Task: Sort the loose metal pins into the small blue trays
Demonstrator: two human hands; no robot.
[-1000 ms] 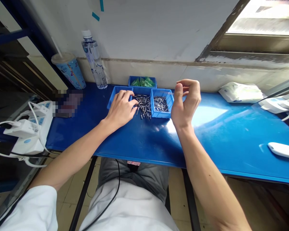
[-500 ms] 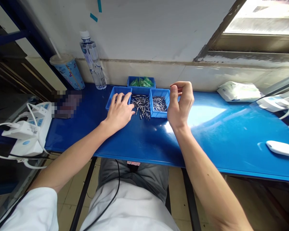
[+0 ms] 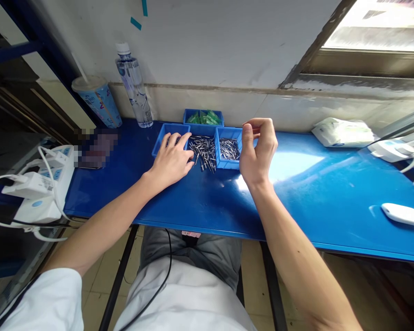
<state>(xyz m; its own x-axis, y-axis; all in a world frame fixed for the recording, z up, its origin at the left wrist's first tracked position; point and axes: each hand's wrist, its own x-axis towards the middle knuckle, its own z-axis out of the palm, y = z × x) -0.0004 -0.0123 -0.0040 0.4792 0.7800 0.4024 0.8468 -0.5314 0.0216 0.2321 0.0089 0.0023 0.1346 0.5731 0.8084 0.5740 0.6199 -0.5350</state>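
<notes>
My left hand (image 3: 170,158) rests over the left blue bin (image 3: 158,146), fingers spread and bent over its front and right side; dark metal pieces show between them. Beside it lies a pile of metal rivets (image 3: 205,151), spilling toward me between two bins. The right blue bin (image 3: 227,164) holds more small metal rivets (image 3: 229,149). My right hand (image 3: 259,149) is raised just right of that bin, thumb up and fingers curled; whether anything is between them is hidden. Behind stands a blue bin (image 3: 203,124) with green packets (image 3: 204,117).
A water bottle (image 3: 134,89) and a patterned cup (image 3: 98,101) stand at the back left. A white power strip (image 3: 43,188) with cables is at the left edge. On the right are a tissue pack (image 3: 343,132) and a white mouse (image 3: 403,214) on the blue table (image 3: 207,202).
</notes>
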